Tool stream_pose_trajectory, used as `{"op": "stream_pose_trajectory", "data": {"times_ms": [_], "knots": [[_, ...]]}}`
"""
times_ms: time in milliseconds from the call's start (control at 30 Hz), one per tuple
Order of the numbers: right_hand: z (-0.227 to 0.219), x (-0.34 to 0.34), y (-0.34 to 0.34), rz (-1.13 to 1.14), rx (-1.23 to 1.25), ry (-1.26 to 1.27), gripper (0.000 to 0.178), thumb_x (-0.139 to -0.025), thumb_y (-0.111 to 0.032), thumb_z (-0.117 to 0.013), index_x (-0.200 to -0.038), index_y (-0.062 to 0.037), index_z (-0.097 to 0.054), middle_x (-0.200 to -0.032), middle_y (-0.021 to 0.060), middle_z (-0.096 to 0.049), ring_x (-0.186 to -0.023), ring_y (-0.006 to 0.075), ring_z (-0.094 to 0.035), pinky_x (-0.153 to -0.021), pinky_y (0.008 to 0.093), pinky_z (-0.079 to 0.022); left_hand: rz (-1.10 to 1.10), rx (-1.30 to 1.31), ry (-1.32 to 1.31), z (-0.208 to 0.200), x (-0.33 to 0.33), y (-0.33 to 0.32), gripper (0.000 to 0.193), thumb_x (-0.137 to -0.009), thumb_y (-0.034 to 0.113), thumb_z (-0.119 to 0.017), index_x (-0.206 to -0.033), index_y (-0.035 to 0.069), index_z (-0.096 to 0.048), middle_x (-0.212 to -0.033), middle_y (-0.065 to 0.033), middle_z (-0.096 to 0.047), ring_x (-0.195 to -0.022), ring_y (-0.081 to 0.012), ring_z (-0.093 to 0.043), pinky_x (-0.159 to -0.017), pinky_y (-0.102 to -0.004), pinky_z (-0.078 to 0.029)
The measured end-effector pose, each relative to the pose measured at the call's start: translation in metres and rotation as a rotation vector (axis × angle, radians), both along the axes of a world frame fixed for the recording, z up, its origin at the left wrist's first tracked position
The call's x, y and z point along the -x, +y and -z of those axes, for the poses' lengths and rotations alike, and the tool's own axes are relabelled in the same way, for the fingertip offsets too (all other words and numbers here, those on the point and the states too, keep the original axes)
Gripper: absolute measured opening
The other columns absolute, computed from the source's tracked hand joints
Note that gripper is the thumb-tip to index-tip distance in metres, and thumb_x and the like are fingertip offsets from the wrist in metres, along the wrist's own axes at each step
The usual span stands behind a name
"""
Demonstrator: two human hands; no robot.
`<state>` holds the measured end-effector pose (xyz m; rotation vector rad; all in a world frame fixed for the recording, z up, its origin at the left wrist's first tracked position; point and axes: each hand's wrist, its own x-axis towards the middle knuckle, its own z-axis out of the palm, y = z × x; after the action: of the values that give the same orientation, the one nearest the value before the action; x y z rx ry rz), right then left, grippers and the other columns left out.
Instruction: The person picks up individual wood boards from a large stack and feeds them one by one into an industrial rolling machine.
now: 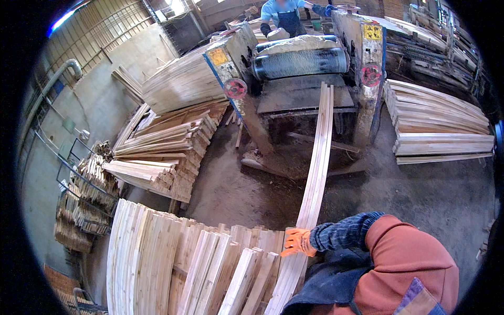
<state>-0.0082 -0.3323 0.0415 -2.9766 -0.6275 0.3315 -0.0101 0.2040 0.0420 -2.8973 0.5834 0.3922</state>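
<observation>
Pale, narrow, planed-looking wooden strips (pixel 317 157), at least two side by side: run from beside the person up to a dusty grey metal feed plate (pixel 289 94). Right hand (pixel 298 242), in orange glove: laid over the near part of the strips, partly curled; how firmly it grips cannot be told. Left hand: not in view. Progress, as judged: strips lined up on the plate, far ends apparently short of the dark, shiny roller (pixel 302 64); passage beneath it not yet made. Remaining: a large near stack of pale upright-looking strips (pixel 142 257), likely stock to draw from; whether the left pile of stepped timber (pixel 157 139) and the right pile of pale boards (pixel 441 123) are finished or waiting cannot be told. Surface: brown-grey, dusty floor (pixel 220 189), littered below the machine. Room: workshop with pale wall (pixel 126 63), bent grey pipe (pixel 72 65), two red handwheels (pixel 235 88) on the machine, and a co-worker in light blue top and dark apron (pixel 287 18) behind it.
</observation>
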Motion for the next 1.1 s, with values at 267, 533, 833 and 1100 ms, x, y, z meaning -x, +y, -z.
{"op": "stream_pose_trajectory", "data": {"times_ms": [267,533,833,1100], "knots": [[0.002,0.002,-0.003,-0.021,0.005,-0.055,0.105,-0.061,-0.029,-0.078,-0.158,-0.028,-0.038,-0.126,0.0026,-0.064,-0.123,0.0232,-0.061,-0.121,0.0531,-0.028,0.001,0.014,-0.005,-0.003,0.0,0.0,0.083,-0.076,0.042,-0.073,-0.151,0.016,-0.051,-0.129,-0.0207,-0.067,-0.123,-0.042,-0.06,-0.113,-0.054,-0.039],[0.001,0.001,-0.002,-0.038,-0.013,-0.103,0.104,-0.059,-0.028,-0.077,-0.156,-0.0278,-0.04,-0.123,0.002,-0.064,-0.118,0.0237,-0.062,-0.118,0.0506,-0.032,-0.001,0.056,-0.044,0.001,0.001,0.004,0.09,-0.073,0.05,-0.077,-0.153,0.018,-0.049,-0.132,-0.0205,-0.066,-0.125,-0.0414,-0.059,-0.113,-0.0534,-0.039],[0.01,-0.006,0.0,-0.042,0.0,-0.052,0.106,-0.059,-0.031,-0.079,-0.157,-0.0287,-0.038,-0.126,0.002,-0.064,-0.12,0.0234,-0.061,-0.117,0.0501,-0.031,0.053,0.083,0.067,0.02,-0.015,0.031,0.104,-0.069,0.06,-0.081,-0.157,0.019,-0.044,-0.138,-0.0193,-0.063,-0.129,-0.0401,-0.057,-0.111,-0.0515,-0.044],[0.011,-0.003,-0.003,-0.036,0.038,-0.056,0.112,-0.059,-0.029,-0.08,-0.16,-0.0297,-0.033,-0.126,0.0014,-0.065,-0.122,0.0225,-0.062,-0.118,0.0496,-0.031,0.068,0.044,0.118,0.034,-0.02,0.031,0.101,-0.073,0.06,-0.078,-0.158,0.018,-0.044,-0.137,-0.0179,-0.063,-0.125,-0.0403,-0.06,-0.103,-0.0515,-0.05]]}}
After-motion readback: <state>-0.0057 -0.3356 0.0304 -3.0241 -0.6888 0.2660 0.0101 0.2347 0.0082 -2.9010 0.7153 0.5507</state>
